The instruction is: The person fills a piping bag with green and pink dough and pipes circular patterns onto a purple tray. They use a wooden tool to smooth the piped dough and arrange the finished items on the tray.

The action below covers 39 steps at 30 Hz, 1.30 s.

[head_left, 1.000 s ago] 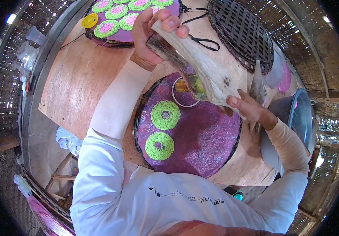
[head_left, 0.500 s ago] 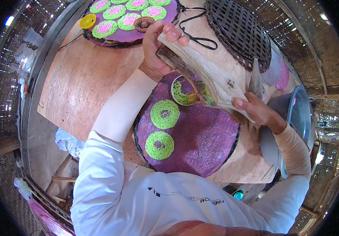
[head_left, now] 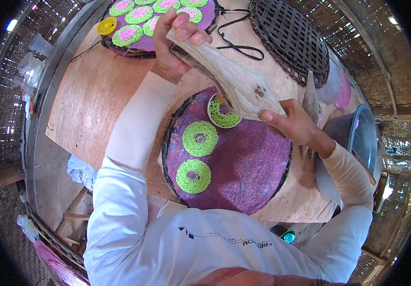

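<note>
left hand (head_left: pixel 173 47), right hand (head_left: pixel 297 125) — gripping wooden tool (head_left: pixel 236 81) | below — purple tray (head_left: pixel 246 174), green rings (head_left: pixel 211 138)

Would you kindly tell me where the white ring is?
In the head view, the white ring lies on the purple tray near its far edge, beyond two green discs.

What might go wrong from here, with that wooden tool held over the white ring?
1. The wooden tool, held at a slant by the left hand and right hand, might bump the white ring if lowered.
2. A nudged ring could disturb the green strands inside it.
3. The upper green lacy disc lies close beside the ring, so a slip might mar its edge.
</note>
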Motion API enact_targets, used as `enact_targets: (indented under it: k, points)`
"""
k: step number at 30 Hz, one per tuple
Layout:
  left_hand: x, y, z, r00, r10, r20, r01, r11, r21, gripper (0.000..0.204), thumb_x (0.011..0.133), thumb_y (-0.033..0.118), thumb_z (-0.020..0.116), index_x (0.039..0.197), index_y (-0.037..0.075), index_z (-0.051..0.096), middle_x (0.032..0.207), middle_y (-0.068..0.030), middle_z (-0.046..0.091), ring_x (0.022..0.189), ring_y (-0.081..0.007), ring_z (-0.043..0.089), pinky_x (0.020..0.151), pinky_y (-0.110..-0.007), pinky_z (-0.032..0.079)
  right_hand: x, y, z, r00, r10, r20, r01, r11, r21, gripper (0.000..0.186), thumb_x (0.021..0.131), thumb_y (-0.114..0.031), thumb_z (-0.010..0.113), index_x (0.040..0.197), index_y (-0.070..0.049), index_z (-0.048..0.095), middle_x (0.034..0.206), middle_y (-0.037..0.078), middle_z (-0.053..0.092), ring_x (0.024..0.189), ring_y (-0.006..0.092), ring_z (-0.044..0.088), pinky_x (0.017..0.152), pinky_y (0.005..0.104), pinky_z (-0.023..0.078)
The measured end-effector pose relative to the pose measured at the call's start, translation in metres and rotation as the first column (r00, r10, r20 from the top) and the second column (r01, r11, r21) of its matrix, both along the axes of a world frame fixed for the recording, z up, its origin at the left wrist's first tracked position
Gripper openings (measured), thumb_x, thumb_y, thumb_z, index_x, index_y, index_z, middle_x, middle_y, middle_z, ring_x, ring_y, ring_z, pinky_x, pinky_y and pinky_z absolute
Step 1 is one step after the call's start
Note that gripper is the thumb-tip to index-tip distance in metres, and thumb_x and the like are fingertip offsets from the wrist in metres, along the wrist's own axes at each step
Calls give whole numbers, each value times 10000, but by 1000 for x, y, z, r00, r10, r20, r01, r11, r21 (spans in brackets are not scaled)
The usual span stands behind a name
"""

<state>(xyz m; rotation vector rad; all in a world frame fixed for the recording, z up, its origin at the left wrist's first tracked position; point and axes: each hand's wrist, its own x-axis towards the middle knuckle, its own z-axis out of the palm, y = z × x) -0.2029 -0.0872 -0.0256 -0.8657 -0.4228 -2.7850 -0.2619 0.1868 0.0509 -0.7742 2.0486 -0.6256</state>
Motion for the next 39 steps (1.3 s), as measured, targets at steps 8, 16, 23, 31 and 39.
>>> enact_targets:
  k: [8, 16, 23, 31, 39]
  points:
    - [25, 14, -8, 960, 117, 253, -138, 988, 64, 297, 900, 331, 435, 661, 160, 475, 563, 46, 489, 637, -163, 516, 679, -310, 453, 5, 7, -2, 999, 43, 16, -45, 988, 151, 629, 804, -563, 537, 821, 63, 597, 657, 26, 538, 590, 86, 479, 499, 258, 389]
    - [19, 50, 28, 905, 306, 296, -203, 922, -331, 532, 876, 380, 496, 1287, 52, 410, 945, -73, 590, 983, -260, 558, 860, -376, 432, -1, 49, 12, 991, -122, 52, 127, 987, -95, 591, 766, -585, 582, 714, 3, 590, 567, 17, 526, 485, 94, 482, 447, 251, 372]
    - [33, 91, 42, 805, 544, -237, -413, 227, -882, 592, 625, 120, 788, 1125, -17, 502, 1086, -114, 591, 1006, -175, 553, 866, -307, 450, 17, 37, 12, 908, -175, 381, 355, 804, -478, 484, 834, -457, 562, 920, 18, 592, 805, 74, 602, 718, 142, 567, 641, 263, 450]
    - [111, 67, 56, 237, 942, -239, -472, -104, -875, 529, 612, 97, 783, 1056, -21, 521, 1009, -96, 611, 915, -176, 584, 795, -304, 474, 23, -4, -99, 742, 164, -650, -415, 874, -253, 796, 700, -392, 702, 1315, -29, 349, 1300, 177, 411, 1243, 317, 352, 1054, 424, 223]
    - [194, 51, 30, 18, 983, 184, -427, 173, -888, 525, 604, -104, 661, 1090, -6, 489, 1015, -79, 576, 898, -171, 571, 783, -286, 463, 20, -12, -109, 779, 78, -622, -399, 827, -395, 995, 604, -321, 772, 1386, -86, 205, 1319, 128, 404, 1281, 305, 296, 1074, 462, 138]
